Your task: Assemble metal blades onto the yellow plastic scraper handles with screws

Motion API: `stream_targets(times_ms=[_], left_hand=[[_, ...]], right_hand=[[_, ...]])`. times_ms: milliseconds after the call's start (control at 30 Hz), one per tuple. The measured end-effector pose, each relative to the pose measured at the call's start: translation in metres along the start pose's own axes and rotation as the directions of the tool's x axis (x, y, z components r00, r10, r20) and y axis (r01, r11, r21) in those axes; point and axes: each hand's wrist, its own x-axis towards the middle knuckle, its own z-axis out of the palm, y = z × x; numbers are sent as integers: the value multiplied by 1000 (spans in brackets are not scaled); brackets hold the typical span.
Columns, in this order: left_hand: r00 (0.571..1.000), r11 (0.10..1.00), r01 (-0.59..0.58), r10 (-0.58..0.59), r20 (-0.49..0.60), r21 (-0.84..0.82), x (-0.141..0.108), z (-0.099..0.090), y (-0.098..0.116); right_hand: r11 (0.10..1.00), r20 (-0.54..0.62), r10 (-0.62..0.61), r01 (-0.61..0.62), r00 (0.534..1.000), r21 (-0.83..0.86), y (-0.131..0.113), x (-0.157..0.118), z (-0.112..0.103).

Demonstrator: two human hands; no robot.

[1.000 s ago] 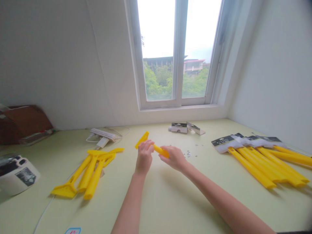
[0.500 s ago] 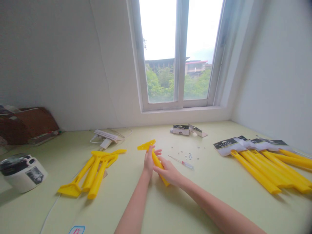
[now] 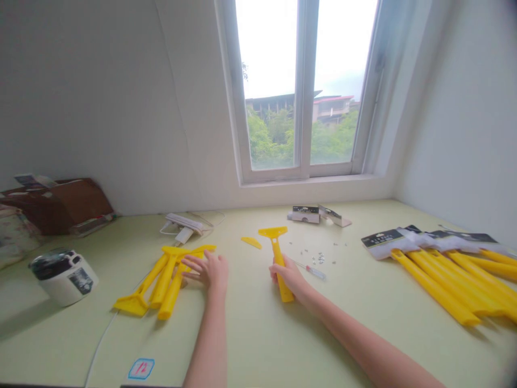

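My right hand (image 3: 290,277) grips the handle of a yellow plastic scraper (image 3: 281,279), whose wide head (image 3: 273,232) points away from me and whose lower end rests near the table. A small curved yellow plastic piece (image 3: 251,242) lies on the table to the left of that head. My left hand (image 3: 208,271) is open, fingers spread, with its fingertips at the edge of a pile of yellow scrapers (image 3: 163,283). A small screwdriver (image 3: 312,271) with a red-and-clear handle lies just beyond my right hand, near several tiny metal screws (image 3: 317,258).
Packaged yellow scrapers (image 3: 444,280) fan out at the right of the pale green table (image 3: 258,345). White card packaging (image 3: 319,214) and a white charger with cable (image 3: 181,225) stand at the back. A white appliance (image 3: 64,277) and brown box (image 3: 60,205) sit at the left.
The hands have parted: the scraper is now in my right hand alone, and my left hand has moved left to the pile. The small curved piece now lies separately on the table.
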Motion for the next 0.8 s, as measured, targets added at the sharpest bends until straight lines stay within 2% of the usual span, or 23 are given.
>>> stream_targets(times_ms=[100,167,233,300,333,400,500,567,667,800], left_hand=[[993,992,-36,49,-108,121,28,-15,-27],[996,986,14,1,-91,163,50,-27,-47],[994,973,105,-112,21,203,73,-38,-70],[961,960,166,-210,183,226,92,-46,-92],[934,955,180,-240,264,234,98,-49,-101],[902,956,126,-221,371,265,103,-52,-112],[897,952,-47,-93,433,303,95,-52,-109],[895,937,-119,-42,445,328,85,-50,-98],[891,916,-256,100,444,309,71,-47,-78],[890,899,-301,144,433,319,60,-43,-52]], right_hand=[[999,36,-37,37,999,3,-1,-1,0],[998,49,-59,59,997,-6,0,-2,0],[998,60,-62,63,996,-14,2,-1,0],[998,75,-59,60,995,-13,6,0,0],[998,83,-59,60,995,-12,8,2,0],[998,94,-60,62,994,-11,11,4,0],[998,92,-57,57,994,-5,14,7,1],[999,102,-50,49,994,11,12,7,2],[999,114,-40,40,993,0,6,3,2],[999,114,-17,21,993,-36,-3,-1,2]])
